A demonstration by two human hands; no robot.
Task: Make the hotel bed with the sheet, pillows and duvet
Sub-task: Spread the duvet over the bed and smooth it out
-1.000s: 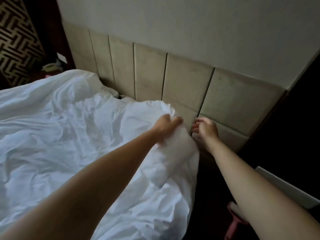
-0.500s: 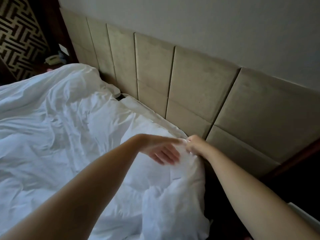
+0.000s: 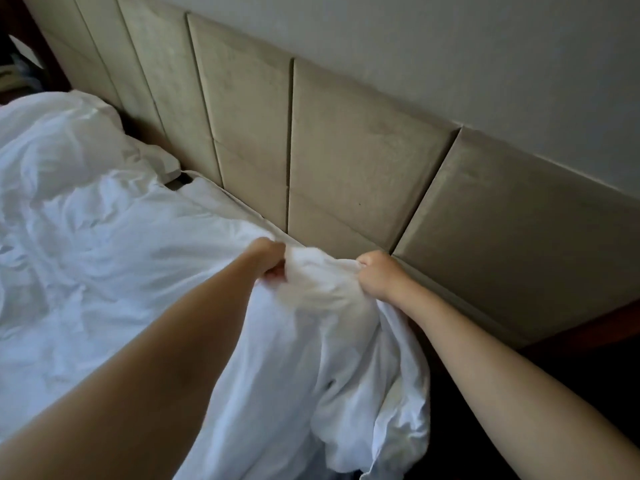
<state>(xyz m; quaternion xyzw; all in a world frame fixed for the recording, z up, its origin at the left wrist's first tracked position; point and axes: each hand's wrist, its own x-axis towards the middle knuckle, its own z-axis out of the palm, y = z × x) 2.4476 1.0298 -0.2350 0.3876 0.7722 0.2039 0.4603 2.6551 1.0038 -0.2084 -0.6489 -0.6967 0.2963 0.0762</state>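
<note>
Left hand [image 3: 268, 258] and right hand [image 3: 375, 275] both clench a bunched corner of the white duvet [image 3: 104, 258], held between them near the beige headboard [image 3: 360, 168], the rest rumpled across the bed at left

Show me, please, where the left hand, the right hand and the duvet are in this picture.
duvet [image 3: 138, 258]: head view, on its crumpled top surface.
left hand [image 3: 268, 259]: head view, middle of the fist, gripping the duvet.
right hand [image 3: 377, 275]: head view, middle of the fist, gripping the duvet.
</note>
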